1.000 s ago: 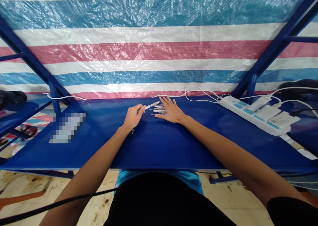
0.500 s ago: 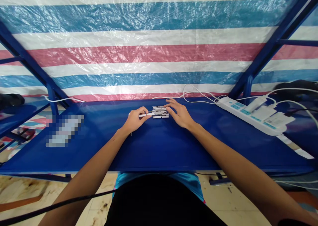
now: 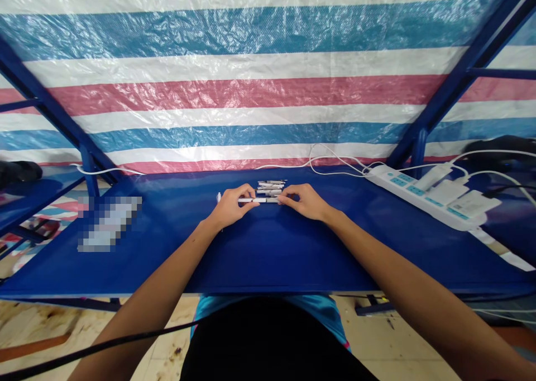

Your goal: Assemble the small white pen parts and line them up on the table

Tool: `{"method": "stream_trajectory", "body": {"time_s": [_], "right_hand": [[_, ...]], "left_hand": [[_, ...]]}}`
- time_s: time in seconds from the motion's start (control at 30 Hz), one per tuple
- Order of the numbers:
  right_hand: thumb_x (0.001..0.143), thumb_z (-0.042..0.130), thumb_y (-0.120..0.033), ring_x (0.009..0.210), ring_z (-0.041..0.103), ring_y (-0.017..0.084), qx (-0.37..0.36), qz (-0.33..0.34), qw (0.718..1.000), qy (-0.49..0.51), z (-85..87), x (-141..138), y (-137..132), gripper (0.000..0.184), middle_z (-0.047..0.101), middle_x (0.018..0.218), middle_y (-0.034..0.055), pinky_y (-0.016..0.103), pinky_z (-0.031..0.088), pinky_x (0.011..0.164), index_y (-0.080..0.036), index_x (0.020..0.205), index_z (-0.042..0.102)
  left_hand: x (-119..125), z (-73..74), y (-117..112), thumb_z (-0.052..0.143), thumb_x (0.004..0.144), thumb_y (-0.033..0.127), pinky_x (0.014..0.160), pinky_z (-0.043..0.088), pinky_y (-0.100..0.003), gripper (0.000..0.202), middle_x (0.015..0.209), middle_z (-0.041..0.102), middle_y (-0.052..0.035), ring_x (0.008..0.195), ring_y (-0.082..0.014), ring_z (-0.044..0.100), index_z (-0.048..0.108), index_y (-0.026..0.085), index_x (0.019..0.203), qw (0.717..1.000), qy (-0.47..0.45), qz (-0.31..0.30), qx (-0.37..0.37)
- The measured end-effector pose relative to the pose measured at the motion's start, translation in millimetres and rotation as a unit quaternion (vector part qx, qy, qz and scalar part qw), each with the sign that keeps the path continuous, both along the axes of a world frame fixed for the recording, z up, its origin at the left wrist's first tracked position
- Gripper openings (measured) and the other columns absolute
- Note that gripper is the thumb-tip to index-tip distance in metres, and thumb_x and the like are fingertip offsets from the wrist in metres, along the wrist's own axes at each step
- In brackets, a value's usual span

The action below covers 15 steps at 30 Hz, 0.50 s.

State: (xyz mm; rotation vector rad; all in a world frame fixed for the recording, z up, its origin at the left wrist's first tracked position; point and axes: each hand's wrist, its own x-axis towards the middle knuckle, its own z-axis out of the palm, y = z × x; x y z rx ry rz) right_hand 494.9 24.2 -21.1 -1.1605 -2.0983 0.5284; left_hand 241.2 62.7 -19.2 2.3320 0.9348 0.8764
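My left hand is closed, thumb and fingers pinching a slim white pen that lies sideways just above the blue tabletop. At its right end, my right hand is closed too, fingertips on the grey pen end. Whether this is one pen or two end to end, I cannot tell. Directly behind the fingers lies a small row of several white and grey pens, side by side. A short white tip shows beyond the left hand's outer side; the rest of it is hidden.
On the right, a white power strip with plugged-in chargers and white cables rests on the blue table. A pixelated pale item lies at the left. Blue metal posts and a striped plastic sheet stand behind.
My right hand has come down and nearer, from spread fingers beside the pens to a pinch at the pen's right end. The left hand's pen has moved slightly nearer to me.
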Motion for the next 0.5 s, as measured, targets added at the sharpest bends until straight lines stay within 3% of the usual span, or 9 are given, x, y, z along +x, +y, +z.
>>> {"method": "stream_trajectory", "body": {"time_s": [0.2,0.5], "right_hand": [[0.092,0.056,-0.055,0.064,0.06,0.018,-0.017,-0.002,1.0,0.021,0.9,-1.0,-1.6,0.041,0.069,0.068,0.0027,0.031,0.045,0.067,-0.02,0.073,0.069],[0.092,0.057,-0.052,0.06,0.055,0.016,-0.037,0.019,0.998,0.036,-1.3,-3.5,-0.9,0.04,0.066,0.064,0.0019,0.029,0.043,0.064,-0.02,0.07,0.066]], "left_hand": [[-0.8,0.9,-1.4,0.063,0.087,0.046,0.063,0.046,-0.026,0.024,0.069,0.063,0.0016,0.06,-0.0167,0.055,0.059,0.022,0.083,1.0,0.022,-0.002,-0.003],[-0.1,-2.9,-0.2,0.059,0.088,0.049,0.065,0.046,-0.027,0.027,0.074,0.066,0.0003,0.064,-0.018,0.059,0.059,0.022,0.083,1.0,0.027,-0.004,0.001]]}}
